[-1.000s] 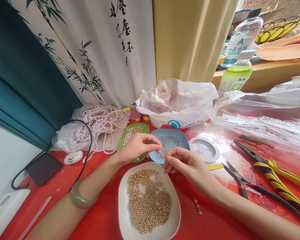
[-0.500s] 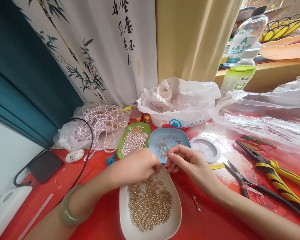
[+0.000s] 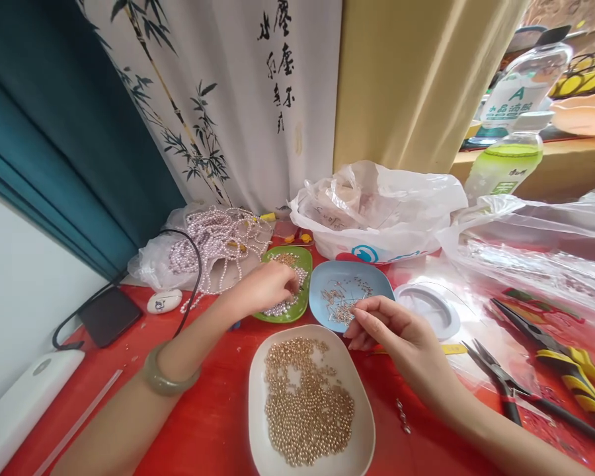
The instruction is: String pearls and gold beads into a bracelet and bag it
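Note:
My left hand (image 3: 270,285), with a pale green bangle (image 3: 171,373) on its wrist, reaches over the green tray (image 3: 305,297). Its fingers curl down together among the pale pink pearl beads (image 3: 280,308), and the fingertips are partly hidden. My right hand (image 3: 384,324) is at the near right edge of the blue tray (image 3: 322,274), thumb and forefinger pinched together. What it pinches is too small to make out. Thin metal pins (image 3: 340,307) lie loose in the blue tray. Closer to me, a cream tray (image 3: 258,430) holds many gold beads (image 3: 310,410).
Strung pink beads (image 3: 208,241) lie in a plastic bag at the back left. Behind the trays sits a white plastic bag (image 3: 387,228). Black-handled pliers (image 3: 500,377) and yellow-black pliers (image 3: 555,350) lie right. A short beaded piece (image 3: 402,416) rests near my right forearm.
My left hand has moved from above the cream tray's far end to the green tray, uncovering the gold beads. My right hand stays pinched by the blue tray. The view has shifted slightly left.

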### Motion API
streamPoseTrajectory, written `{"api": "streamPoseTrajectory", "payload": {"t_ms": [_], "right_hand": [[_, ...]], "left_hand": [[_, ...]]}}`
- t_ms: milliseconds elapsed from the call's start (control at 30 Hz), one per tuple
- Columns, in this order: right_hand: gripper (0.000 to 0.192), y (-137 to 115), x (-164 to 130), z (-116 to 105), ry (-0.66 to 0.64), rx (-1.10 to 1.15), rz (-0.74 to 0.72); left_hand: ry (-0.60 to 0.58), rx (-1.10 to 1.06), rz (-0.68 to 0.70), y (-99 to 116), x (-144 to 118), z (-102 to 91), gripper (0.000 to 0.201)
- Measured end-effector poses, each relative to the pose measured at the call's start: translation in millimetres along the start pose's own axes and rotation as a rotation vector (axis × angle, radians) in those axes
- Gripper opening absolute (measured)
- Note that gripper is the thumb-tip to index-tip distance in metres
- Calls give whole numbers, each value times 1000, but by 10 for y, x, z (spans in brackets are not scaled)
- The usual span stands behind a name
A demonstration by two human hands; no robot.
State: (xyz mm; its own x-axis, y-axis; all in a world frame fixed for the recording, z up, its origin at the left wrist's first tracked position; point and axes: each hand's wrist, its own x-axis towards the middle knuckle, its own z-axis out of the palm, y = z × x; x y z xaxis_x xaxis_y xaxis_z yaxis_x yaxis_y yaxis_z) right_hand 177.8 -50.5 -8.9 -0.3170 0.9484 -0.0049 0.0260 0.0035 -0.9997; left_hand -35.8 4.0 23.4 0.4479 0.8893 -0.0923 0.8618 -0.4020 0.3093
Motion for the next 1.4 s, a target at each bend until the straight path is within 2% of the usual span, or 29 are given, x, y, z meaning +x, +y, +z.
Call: {"api": "streamPoseTrajectory", "payload": {"t_ms": [200, 367, 700, 767, 967, 1100, 1200, 1300, 1367, 1400], "right_hand": [[19, 27, 19, 3, -10, -6, -12], [20, 15, 7, 6, -3, -20, -12], [21, 4, 6, 9, -13, -49, -8], [20, 0, 4, 6, -15, -56, -9], [20, -6, 4, 0, -23, -73, -6], [21, 9, 8, -4, -27, -73, 0], [21, 15, 7, -8, -23, -69, 4], [21, 8, 6, -6, -21, -57, 7], [21, 1, 8, 0, -21, -47, 18], [21, -3, 9, 4, -22, -43, 26]], "left_hand": [[-43, 13, 25, -10, 21, 39, 16], [-8, 78, -29, -15, 34, 62, 19], [-12, 104, -96, -81, 12, -111, 18], [-10, 106, -87, -113, 11, -102, 23], [-2, 86, -132, -335, 16, -73, 17], [13, 0, -132, -453, 35, -93, 13], [52, -105, -130, -448, 60, -119, 9], [74, -238, -119, -327, 73, -130, 12], [46, -384, -86, -185, 72, -110, 15], [29, -608, -69, -105, 70, -89, 15]]}}
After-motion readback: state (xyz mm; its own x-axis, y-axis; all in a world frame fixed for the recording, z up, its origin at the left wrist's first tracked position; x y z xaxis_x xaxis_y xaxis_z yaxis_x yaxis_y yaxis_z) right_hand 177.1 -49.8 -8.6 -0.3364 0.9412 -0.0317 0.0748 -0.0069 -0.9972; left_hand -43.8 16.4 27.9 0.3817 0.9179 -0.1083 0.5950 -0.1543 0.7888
